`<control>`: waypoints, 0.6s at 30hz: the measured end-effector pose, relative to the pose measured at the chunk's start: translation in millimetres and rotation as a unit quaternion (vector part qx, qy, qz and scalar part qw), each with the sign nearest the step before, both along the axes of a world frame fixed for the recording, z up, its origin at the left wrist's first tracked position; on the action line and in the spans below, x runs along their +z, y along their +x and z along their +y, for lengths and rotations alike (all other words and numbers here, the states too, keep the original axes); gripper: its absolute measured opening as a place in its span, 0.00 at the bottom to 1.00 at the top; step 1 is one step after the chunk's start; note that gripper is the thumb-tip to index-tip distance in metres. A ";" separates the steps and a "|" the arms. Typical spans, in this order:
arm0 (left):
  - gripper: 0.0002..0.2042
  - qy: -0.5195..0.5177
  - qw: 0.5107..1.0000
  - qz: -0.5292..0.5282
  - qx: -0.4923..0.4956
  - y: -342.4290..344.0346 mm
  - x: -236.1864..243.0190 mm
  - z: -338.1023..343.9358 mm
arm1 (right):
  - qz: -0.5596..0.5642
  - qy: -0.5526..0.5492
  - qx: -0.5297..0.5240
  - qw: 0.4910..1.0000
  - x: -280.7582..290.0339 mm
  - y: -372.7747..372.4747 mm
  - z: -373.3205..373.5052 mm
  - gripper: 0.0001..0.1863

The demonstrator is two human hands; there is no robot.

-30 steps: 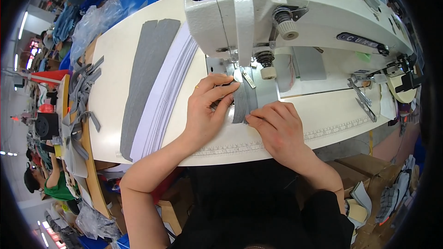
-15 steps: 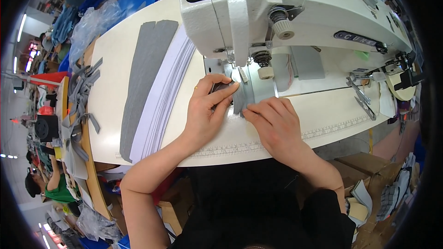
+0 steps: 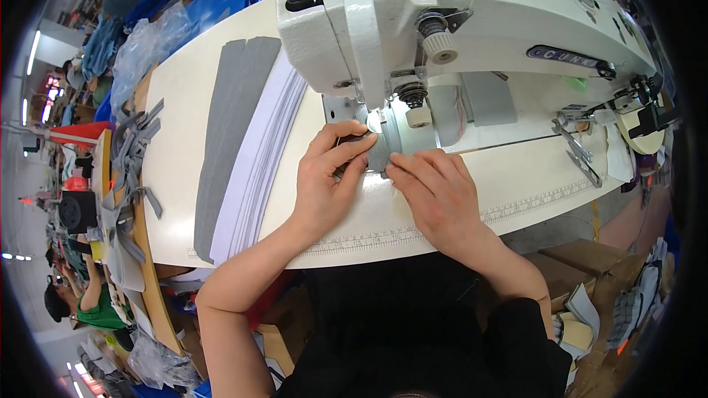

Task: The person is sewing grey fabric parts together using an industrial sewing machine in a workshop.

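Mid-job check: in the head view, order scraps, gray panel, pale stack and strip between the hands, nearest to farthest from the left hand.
From the left hand:
1. Strip: at its fingertips, rightward.
2. Pale stack: just left.
3. Gray panel: left, beyond the stack.
4. Scraps: far left.

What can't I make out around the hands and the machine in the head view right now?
All in the head view:
- Gray fabric: partly hidden by the left hand.
- Right hand: whether it pinches or presses the fabric is hidden by its own fingers.
- Needle tip: too small, lost in glare under the sewing machine.
- Sewing machine's top: cut off by the upper edge.
- Person in green: too small to tell their work.
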State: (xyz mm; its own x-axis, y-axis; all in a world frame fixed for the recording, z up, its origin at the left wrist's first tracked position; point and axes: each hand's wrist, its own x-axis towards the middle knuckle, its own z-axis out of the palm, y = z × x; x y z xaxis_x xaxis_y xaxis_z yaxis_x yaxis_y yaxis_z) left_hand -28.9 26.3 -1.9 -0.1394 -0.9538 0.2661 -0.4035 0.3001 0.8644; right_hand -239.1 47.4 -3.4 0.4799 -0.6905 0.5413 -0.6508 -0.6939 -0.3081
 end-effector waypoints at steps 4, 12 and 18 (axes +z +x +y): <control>0.15 -0.030 0.999 -0.032 -0.013 2.8 -2.1 -2.0 | -0.004 0.002 -0.007 1.000 -1.9 0.8 -1.2 0.19; 0.14 -0.025 1.000 0.010 -0.016 6.8 -9.8 -2.7 | -0.024 0.034 -0.006 0.999 -0.8 0.9 -1.7 0.19; 0.14 -0.050 0.998 -0.039 -0.010 1.8 -1.1 -2.6 | -0.037 0.053 -0.010 0.998 3.1 -0.1 -3.5 0.14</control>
